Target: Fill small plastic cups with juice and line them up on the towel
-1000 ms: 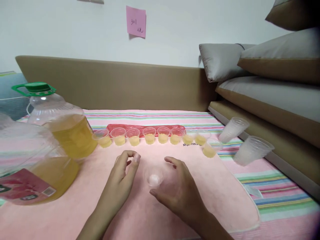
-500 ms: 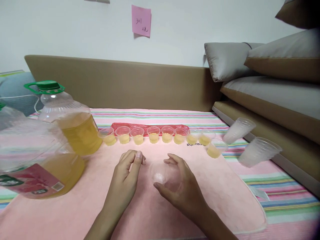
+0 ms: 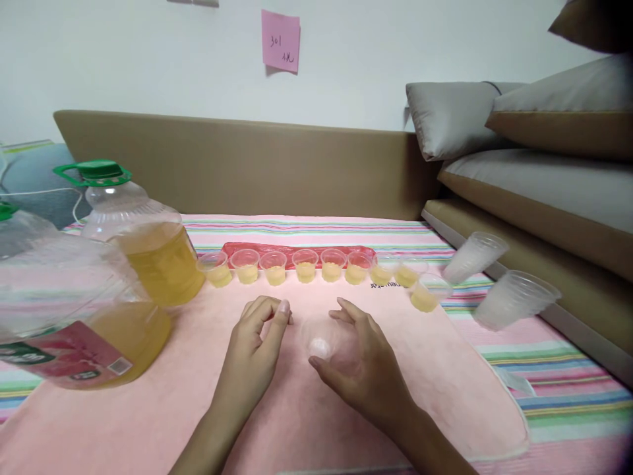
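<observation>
Empty clear cup (image 3: 322, 343) cradled in right hand (image 3: 363, 369) over the pink towel (image 3: 445, 369).
Since a second ago: fingers closed loosely round it, carried slightly farther; left hand (image 3: 257, 349) pinched empty just left; filled cups (image 3: 305, 266) beyond.

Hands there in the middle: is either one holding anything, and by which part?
The right hand holds an empty clear plastic cup by its side wall, fingers curled around it. The left hand holds nothing; its fingertips are pinched together beside the cup.
</observation>
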### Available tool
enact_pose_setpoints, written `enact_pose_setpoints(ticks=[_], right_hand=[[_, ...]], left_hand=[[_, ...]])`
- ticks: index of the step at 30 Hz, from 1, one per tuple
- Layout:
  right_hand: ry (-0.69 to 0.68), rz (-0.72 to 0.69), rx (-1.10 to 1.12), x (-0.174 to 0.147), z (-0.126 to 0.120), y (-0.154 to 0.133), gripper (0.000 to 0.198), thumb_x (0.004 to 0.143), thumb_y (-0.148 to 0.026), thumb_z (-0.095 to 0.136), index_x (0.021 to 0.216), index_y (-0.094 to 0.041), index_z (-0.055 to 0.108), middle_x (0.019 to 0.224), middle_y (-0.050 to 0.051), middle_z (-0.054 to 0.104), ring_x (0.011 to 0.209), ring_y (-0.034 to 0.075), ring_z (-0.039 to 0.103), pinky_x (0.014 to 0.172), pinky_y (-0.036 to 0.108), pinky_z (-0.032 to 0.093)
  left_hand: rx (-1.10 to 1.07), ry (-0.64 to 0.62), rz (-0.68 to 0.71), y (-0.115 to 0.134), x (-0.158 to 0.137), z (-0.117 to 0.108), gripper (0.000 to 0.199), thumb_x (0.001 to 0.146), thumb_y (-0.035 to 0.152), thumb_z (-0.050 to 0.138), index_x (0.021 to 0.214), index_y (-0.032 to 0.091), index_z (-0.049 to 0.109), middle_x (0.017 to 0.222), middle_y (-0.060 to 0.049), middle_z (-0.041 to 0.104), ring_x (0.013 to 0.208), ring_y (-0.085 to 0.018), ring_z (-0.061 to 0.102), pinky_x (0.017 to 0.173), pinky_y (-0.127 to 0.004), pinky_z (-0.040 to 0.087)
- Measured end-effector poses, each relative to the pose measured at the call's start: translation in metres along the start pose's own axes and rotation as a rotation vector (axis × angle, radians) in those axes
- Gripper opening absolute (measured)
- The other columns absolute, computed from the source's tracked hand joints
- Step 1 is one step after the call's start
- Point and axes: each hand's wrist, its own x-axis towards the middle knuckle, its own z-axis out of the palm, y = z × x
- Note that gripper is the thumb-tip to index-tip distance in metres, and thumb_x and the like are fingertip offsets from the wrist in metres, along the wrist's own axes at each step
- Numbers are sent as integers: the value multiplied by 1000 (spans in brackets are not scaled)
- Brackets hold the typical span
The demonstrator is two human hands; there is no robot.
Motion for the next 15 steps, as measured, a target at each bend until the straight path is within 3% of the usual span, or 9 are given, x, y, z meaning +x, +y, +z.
enact_pose_setpoints(ticks=[5, 9, 12, 15], right_hand=[[23, -44, -28, -3, -4, 0, 75, 97, -55, 75, 155, -26, 38, 140, 11, 52, 126, 36, 51, 103, 58, 48], [141, -87, -47, -3, -16, -6, 45, 109, -44, 62, 145, -24, 47, 133, 10, 54, 119, 34, 54, 97, 53, 51], [222, -206, -12, -6, -20, -20, 25, 112, -19, 51, 136, -23, 53, 119, 8, 59, 106, 27, 59, 88, 42, 53], [140, -374, 92, -20, -8, -36, 34, 107, -2, 40, 133, -21, 53, 105, 7, 61, 91, 24, 63, 77, 35, 54]], left_hand=[[-80, 41, -10, -3, -1, 5, 29, 102, 44, 56, 82, 23, 60, 86, 1, 60, 89, -19, 58, 87, -34, 43], [-154, 119, -26, -9, 0, 6, 20, 93, 39, 70, 101, 24, 60, 95, 1, 67, 94, -17, 65, 93, -33, 51], [-198, 158, -47, -11, 2, 5, 30, 84, 40, 79, 99, 23, 60, 75, 3, 68, 70, -16, 67, 70, -28, 54], [-195, 210, -59, -9, 1, 0, 29, 83, 42, 81, 84, 22, 61, 58, 6, 60, 50, -12, 57, 53, -23, 46]])
